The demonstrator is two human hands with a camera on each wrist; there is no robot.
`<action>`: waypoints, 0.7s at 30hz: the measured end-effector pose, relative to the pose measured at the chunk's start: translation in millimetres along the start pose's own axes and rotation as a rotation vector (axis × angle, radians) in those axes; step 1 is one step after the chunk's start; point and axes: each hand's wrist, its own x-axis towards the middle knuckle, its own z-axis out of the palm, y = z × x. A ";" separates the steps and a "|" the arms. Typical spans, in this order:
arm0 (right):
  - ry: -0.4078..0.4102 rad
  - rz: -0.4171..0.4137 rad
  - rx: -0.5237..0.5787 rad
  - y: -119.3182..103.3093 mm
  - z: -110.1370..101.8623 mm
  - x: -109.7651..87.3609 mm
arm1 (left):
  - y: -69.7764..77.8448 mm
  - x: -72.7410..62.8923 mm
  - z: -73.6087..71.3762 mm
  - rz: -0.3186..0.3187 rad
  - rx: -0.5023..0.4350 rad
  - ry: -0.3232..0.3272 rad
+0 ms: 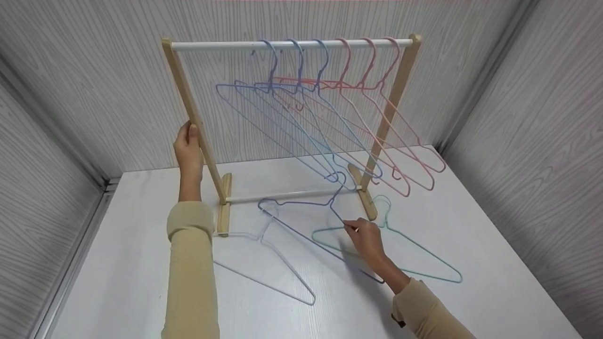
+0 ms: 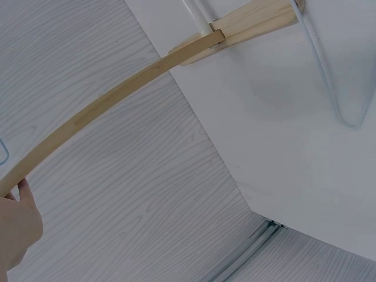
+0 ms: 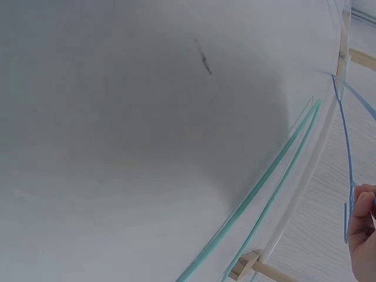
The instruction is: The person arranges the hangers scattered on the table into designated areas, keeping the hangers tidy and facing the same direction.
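My left hand point(image 1: 188, 148) grips the left wooden post point(image 2: 120, 94) of a small clothes rack, about halfway up. In the head view my right hand point(image 1: 368, 240) pinches the right shoulder of a purple-blue hanger point(image 1: 301, 203). That hanger tilts in front of the rack, hook up, below the hanging row. Just beneath the right hand is a green hanger point(image 1: 433, 276), lying on the table. To the left a white hanger point(image 1: 264, 283) lies on the table, partly hidden by the left sleeve. The right wrist view shows the right hand point(image 3: 364, 235) at its edge.
On the rack's white top rod point(image 1: 212, 45) hang several hangers: blue ones point(image 1: 274, 56) in the middle and pink ones point(image 1: 347, 56) toward the right post point(image 1: 400, 89). A lower white rod point(image 1: 292, 194) joins the wooden feet point(image 1: 226, 207). Wood-grain panels point(image 1: 532, 117) surround the white table point(image 1: 141, 263).
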 end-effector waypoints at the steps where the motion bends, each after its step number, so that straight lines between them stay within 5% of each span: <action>1: 0.006 -0.019 -0.001 1.2 -1.5 -0.3 | 0.0 0.4 0.0 0.003 0.001 0.002; 9: 0.058 -0.097 -0.003 4.2 -11.5 -3.1 | 1.7 -0.2 -1.1 -0.012 0.006 0.001; 21: 0.084 0.098 0.155 11.3 -17.6 -5.8 | -1.1 0.7 0.1 0.021 0.011 0.015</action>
